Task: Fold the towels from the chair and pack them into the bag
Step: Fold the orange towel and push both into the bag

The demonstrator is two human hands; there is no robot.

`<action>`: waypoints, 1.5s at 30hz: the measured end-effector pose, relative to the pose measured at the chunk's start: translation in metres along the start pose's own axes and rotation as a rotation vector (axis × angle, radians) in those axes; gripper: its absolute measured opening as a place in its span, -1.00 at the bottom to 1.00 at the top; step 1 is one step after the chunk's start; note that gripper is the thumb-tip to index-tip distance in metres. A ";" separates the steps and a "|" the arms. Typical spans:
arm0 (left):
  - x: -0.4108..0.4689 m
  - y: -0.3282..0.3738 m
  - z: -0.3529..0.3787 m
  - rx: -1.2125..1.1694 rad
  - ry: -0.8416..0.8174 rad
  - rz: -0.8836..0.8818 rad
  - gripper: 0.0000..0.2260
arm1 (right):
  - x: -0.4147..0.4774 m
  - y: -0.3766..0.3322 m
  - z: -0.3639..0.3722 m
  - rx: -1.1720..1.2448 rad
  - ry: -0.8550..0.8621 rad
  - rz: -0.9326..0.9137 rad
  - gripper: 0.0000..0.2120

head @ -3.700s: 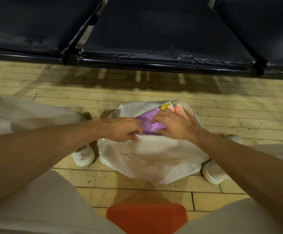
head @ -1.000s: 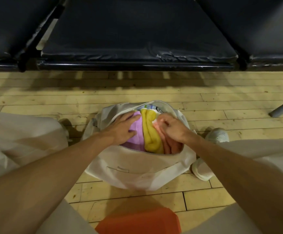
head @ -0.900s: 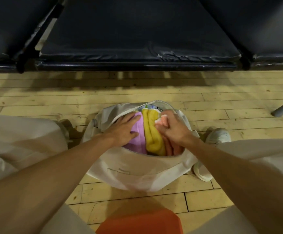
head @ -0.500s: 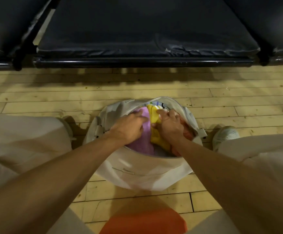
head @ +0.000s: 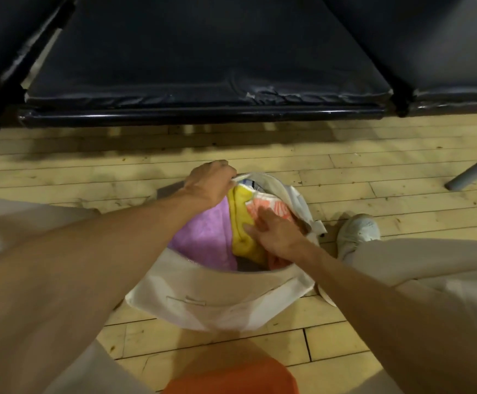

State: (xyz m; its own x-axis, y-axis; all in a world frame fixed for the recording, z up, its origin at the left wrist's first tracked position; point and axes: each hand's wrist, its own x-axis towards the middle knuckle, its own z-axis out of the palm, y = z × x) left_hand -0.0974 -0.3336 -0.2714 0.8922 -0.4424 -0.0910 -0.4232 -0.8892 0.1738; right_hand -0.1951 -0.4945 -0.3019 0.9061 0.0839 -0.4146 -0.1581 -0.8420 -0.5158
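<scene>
The bag [head: 226, 294] stands on the wooden floor [head: 61, 172], just in front of the chair [head: 203, 52] and between the person's legs, with its mouth facing up so that the contents can be loaded and levelled from above. Three folded towels sit side by side inside it: the purple towel [head: 206, 243] at the left, the yellow towel [head: 238, 206] in the middle, the orange towel [head: 271, 203] at the right. The left hand [head: 209, 184] reaches over the towels to the far rim of the bag; its fingers curl over that rim, apparently gripping it by the zipper line, though the fingertips are hidden behind the knuckles. This hold spreads the opening and steadies the soft wall. The right hand [head: 277, 231] lies flat, fingers extended and holding nothing, palm down across the yellow and orange towels, pressing them into the bag. Both forearms extend forward and downward. The visible seat of the chair carries no towels, so packing is judged near completion.
</scene>
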 end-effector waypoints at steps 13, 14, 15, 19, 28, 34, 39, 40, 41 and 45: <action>-0.032 -0.010 0.001 0.000 0.052 0.245 -0.85 | 0.050 -0.010 0.042 -0.478 -0.010 0.165 -0.32; -0.032 -0.008 0.001 -0.034 0.046 0.193 -0.84 | 0.041 -0.014 0.038 -0.449 -0.012 0.167 -0.25; -0.030 -0.008 -0.001 -0.084 0.019 0.135 -0.82 | 0.032 -0.020 0.030 -0.428 -0.028 0.159 -0.21; -0.032 -0.018 -0.017 -0.265 -0.156 0.040 -0.77 | 0.013 -0.029 -0.001 -0.506 -0.134 0.036 -0.52; -0.095 -0.089 -0.060 -0.299 -0.155 -0.248 -0.84 | -0.019 -0.102 -0.044 -0.428 -0.025 -0.194 -0.81; -0.137 -0.098 -0.033 -0.368 -0.300 -0.429 -0.81 | -0.013 -0.151 0.004 -0.279 -0.126 -0.302 -0.83; -0.149 -0.100 -0.005 -0.473 -0.437 -0.534 -0.70 | 0.005 -0.166 0.040 -0.334 -0.153 -0.199 -0.69; -0.150 -0.102 -0.001 -0.490 -0.416 -0.527 -0.71 | 0.008 -0.166 0.044 -0.311 -0.162 -0.189 -0.70; -0.150 -0.103 0.003 -0.535 -0.375 -0.518 -0.74 | 0.011 -0.166 0.048 -0.280 -0.179 -0.185 -0.72; -0.153 -0.111 0.002 -0.786 -0.266 -0.493 -0.84 | 0.020 -0.166 0.059 -0.104 -0.210 -0.171 -0.70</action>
State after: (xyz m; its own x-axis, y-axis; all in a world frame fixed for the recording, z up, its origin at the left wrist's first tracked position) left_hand -0.1871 -0.1669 -0.2784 0.8358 -0.1377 -0.5315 0.3020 -0.6931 0.6546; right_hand -0.1740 -0.3211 -0.2689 0.8131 0.3289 -0.4803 0.0411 -0.8554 -0.5163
